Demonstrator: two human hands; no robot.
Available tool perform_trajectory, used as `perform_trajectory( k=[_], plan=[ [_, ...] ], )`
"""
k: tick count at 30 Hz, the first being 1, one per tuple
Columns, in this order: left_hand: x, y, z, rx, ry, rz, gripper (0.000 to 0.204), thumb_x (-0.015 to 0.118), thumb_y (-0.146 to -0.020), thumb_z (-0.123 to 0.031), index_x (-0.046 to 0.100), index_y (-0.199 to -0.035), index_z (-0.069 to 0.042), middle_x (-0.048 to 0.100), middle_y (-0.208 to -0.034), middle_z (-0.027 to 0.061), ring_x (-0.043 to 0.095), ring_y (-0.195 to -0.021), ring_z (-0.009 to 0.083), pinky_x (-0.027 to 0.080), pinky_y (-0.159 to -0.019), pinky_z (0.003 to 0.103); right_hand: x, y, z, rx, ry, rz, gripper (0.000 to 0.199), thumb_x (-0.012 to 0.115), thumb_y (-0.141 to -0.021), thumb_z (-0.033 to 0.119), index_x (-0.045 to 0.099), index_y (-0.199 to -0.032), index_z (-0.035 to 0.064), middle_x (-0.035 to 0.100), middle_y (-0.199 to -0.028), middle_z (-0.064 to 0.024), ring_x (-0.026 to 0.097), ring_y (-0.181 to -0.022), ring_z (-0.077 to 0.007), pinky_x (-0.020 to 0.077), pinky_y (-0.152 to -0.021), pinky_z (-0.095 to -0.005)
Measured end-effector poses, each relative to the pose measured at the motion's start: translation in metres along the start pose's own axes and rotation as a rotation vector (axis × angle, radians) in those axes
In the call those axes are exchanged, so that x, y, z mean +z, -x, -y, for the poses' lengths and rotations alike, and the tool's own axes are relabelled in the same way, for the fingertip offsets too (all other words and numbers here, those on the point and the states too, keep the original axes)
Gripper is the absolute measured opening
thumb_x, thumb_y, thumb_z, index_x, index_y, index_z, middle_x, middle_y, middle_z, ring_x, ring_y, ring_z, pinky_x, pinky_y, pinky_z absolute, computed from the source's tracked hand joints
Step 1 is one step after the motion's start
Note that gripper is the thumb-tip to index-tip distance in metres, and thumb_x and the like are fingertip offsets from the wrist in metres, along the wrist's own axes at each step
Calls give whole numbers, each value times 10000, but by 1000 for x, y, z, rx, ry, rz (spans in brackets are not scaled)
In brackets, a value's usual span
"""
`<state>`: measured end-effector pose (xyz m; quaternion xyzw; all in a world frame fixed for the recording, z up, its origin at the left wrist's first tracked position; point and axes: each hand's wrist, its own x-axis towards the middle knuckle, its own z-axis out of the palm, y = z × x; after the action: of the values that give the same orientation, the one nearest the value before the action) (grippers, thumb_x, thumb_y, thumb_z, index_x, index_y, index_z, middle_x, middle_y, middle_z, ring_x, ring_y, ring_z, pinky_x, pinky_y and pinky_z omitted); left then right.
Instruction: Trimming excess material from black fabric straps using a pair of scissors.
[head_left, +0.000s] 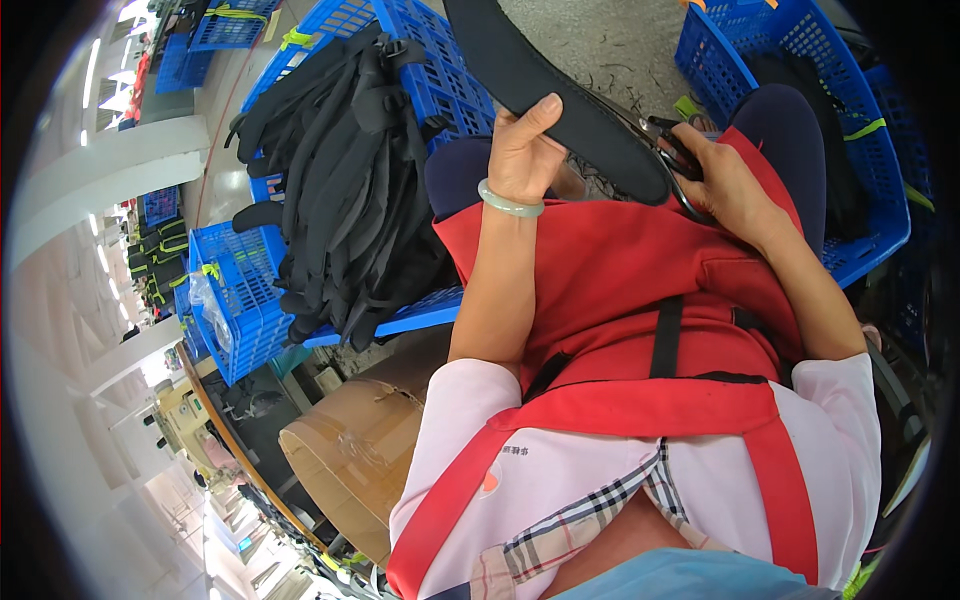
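Observation:
A long, curved black padded strap [590,125] stretches over my lap, its rounded end pointing toward my right hand. My left hand [527,155] is closed on the strap's edge, thumb on top and the other fingers underneath, mostly hidden. In my right hand [735,190] is a pair of scissors [680,158] with dark handles, close beside the strap's edge. The strap partly covers the blades, so whether they touch it I cannot tell. Beneath both hands lies my red apron [625,260].
To the left, a big heap of black padded straps [345,190] fills and overhangs a blue plastic crate [435,75]. Another blue crate [880,105] with black pieces stands at the right. A cardboard box [355,430] sits at lower left. Dark scraps litter the floor [620,50] ahead.

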<state>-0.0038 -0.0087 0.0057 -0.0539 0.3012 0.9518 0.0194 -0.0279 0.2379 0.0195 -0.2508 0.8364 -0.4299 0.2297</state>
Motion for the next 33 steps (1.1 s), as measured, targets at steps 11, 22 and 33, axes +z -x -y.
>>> perform_trajectory(
  k=[11,22,33],
  plan=[
    [0,4,12,58,-26,42,233,638,-827,96,668,-1006,-50,683,-978,56,658,-912,182,537,-841,334,-9,8,10,-96,-81,10,523,711,-780,202,448,-1186,5,598,-915,-210,585,-853,-375,455,-758,-394],
    [-2,4,15,52,-60,58,263,646,-819,100,658,-1025,-63,677,-985,50,653,-915,179,536,-840,333,-7,9,3,-132,-7,14,560,757,-747,282,459,-1135,8,586,-892,-206,568,-816,-398,443,-704,-411],
    [-3,6,17,52,-42,54,261,644,-823,97,658,-1024,-69,676,-992,49,653,-915,177,537,-850,339,-6,7,9,-45,-44,101,498,725,-809,256,437,-1141,21,594,-934,-221,566,-843,-418,442,-727,-413]
  ],
)
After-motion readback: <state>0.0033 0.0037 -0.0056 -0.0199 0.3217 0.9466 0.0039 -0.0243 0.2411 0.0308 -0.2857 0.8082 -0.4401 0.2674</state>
